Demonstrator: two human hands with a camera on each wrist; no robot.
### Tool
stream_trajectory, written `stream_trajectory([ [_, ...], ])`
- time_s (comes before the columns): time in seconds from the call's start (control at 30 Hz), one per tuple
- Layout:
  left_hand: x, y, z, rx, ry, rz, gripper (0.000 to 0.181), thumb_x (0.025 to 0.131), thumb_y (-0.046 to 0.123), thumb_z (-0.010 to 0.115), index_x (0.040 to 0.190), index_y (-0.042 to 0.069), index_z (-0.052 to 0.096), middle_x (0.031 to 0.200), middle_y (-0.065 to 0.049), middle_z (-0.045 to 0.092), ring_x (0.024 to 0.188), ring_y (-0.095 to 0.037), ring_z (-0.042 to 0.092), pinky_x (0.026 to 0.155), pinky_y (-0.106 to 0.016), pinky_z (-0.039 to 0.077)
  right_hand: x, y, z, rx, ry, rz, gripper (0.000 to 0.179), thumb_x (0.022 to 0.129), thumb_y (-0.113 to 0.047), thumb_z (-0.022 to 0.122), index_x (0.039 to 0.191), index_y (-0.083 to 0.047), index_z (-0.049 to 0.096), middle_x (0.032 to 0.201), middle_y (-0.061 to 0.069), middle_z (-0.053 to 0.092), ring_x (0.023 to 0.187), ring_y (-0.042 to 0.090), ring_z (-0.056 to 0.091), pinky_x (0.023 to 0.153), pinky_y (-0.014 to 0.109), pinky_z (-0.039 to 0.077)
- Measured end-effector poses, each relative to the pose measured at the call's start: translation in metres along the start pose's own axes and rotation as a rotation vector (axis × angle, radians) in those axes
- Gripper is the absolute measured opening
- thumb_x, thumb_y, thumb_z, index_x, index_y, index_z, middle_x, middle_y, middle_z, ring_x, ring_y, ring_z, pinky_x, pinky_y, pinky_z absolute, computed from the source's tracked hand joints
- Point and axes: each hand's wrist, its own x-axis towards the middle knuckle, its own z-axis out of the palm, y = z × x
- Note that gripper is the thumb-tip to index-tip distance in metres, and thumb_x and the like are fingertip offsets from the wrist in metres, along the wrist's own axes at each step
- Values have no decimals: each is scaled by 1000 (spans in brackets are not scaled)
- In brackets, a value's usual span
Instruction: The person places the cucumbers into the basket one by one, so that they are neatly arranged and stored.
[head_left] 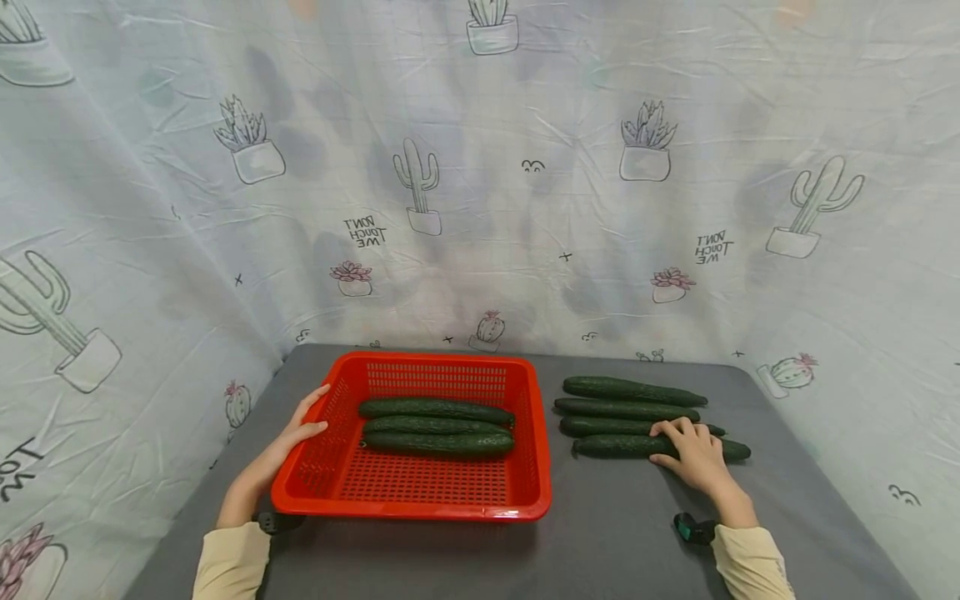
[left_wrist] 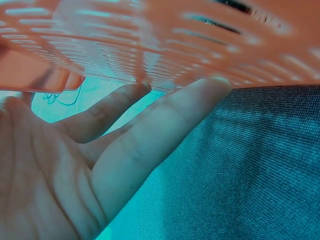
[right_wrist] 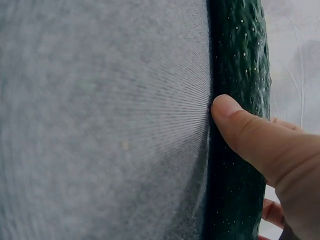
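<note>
The head view shows a red plastic basket (head_left: 411,509) on a grey table (head_left: 600,542), with three cucumbers (head_left: 435,425) lying side by side in it. The left hand (head_left: 288,437) rests against the basket's left side, fingers extended rather than wrapped around it. Right of the basket, four more cucumbers (head_left: 633,389) lie in a roughly parallel row. The right hand (head_left: 697,454) reaches over the nearest cucumber (head_left: 615,447) and grips it toward its right end, while it lies in the row. Behind hangs a pale curtain (head_left: 480,108) printed with potted cacti.

The left wrist view, strongly tinted, shows the left hand's straight thumb and fingers reaching to the basket's slotted wall, the thumb tip touching it.

The right wrist view shows the right thumb pressed to the near side of the cucumber's bumpy, dark green skin; the other fingers, partly hidden, come round its far side.
</note>
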Motion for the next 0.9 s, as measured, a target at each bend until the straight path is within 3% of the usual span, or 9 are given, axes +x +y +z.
stream_trajectory([
  [0.4, 1, -1, -1, -21, -8, -3, 61, 100, 23, 35, 147, 35, -2, 149, -15, 7, 116, -34, 44, 83, -44, 47, -6, -2, 1, -32, -46, -12, 33, 85, -29, 65, 113, -16, 54, 111, 16, 48, 99, 43, 42, 82, 62, 29],
  [0.6, 1, 0, -2, -15, 4, -6, 60, 100, 25, 35, 147, 35, -1, 149, -13, 6, 117, -33, 43, 84, -44, 47, -7, -4, 0, 7, -76, -16, 33, 89, -28, 61, 118, -15, 51, 115, 20, 47, 109, 48, 38, 96, 66, 15],
  [0.9, 2, 1, 0, -20, 9, -20, 60, 100, 25, 36, 147, 36, 0, 149, -13, 6, 118, -35, 41, 83, -43, 48, -8, -1, 2, 63, -98, -50, 34, 91, -30, 57, 119, -13, 50, 113, 20, 46, 104, 46, 39, 96, 67, 11],
])
